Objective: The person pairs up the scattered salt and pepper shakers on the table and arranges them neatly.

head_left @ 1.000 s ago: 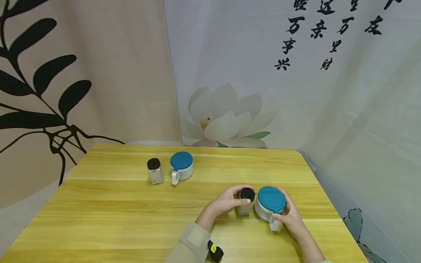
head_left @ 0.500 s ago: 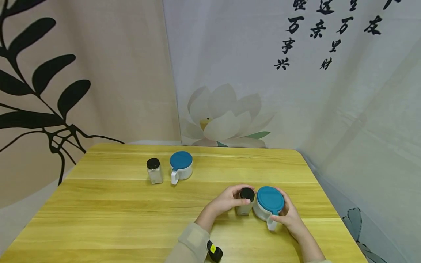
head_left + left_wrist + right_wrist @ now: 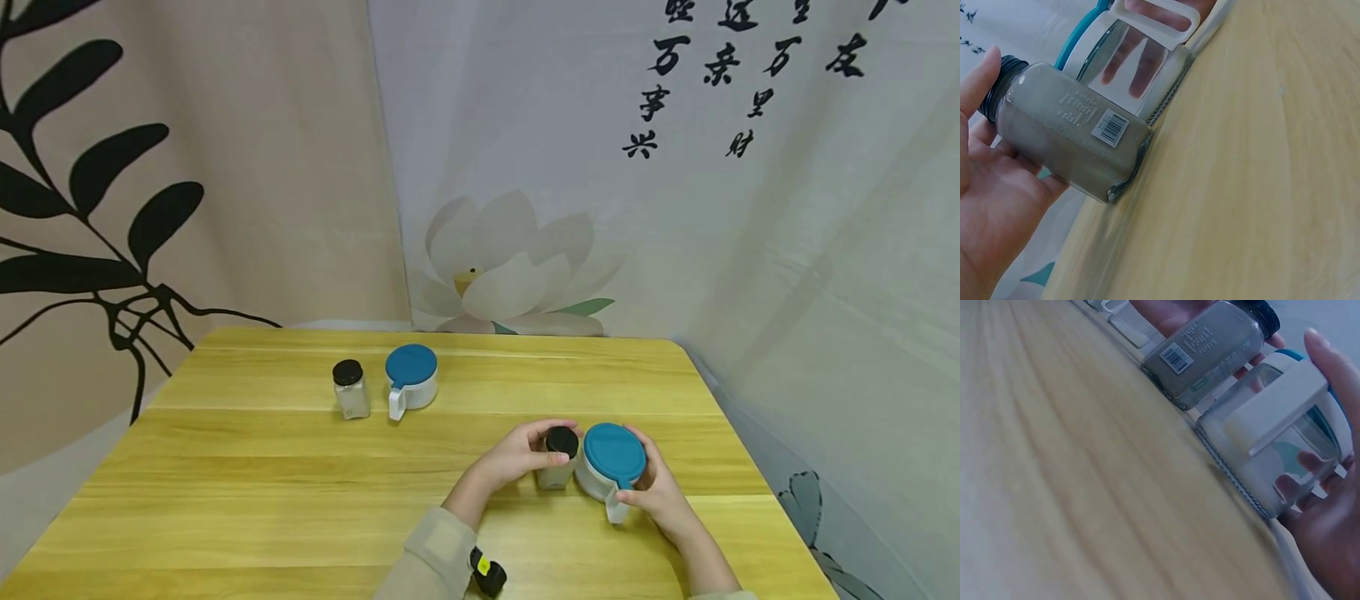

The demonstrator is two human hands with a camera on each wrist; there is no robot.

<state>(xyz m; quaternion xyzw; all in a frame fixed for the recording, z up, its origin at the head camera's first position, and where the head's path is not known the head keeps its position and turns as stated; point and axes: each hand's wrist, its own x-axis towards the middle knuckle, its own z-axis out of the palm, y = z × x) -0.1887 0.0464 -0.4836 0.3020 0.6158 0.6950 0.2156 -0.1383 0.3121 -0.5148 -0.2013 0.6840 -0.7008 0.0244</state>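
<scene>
My left hand (image 3: 517, 454) holds a spice jar (image 3: 1072, 125) upright on the table, thumb and fingers round its black lid and upper side. This clear jar has a barcode label and greyish powder inside. Just right of it stands a glass seasoning jar (image 3: 1254, 447) with a blue lid (image 3: 615, 455) and a white handle (image 3: 618, 508). My right hand (image 3: 660, 483) grips that jar from its right side, the thumb near the handle and the fingers behind the glass. In the head view the two jars are close together; whether they touch I cannot tell.
Farther back on the wooden table (image 3: 262, 500) stand another black-lidded jar (image 3: 351, 392) and another blue-lidded jar (image 3: 412, 377) with a white handle. A black device (image 3: 489, 575) with a yellow mark sits at my left wrist. Printed curtains hang behind the table.
The blue-lidded jar in my right hand has shifted slightly left, closer to the spice jar. My left hand keeps its hold, and the jars farther back stay put.
</scene>
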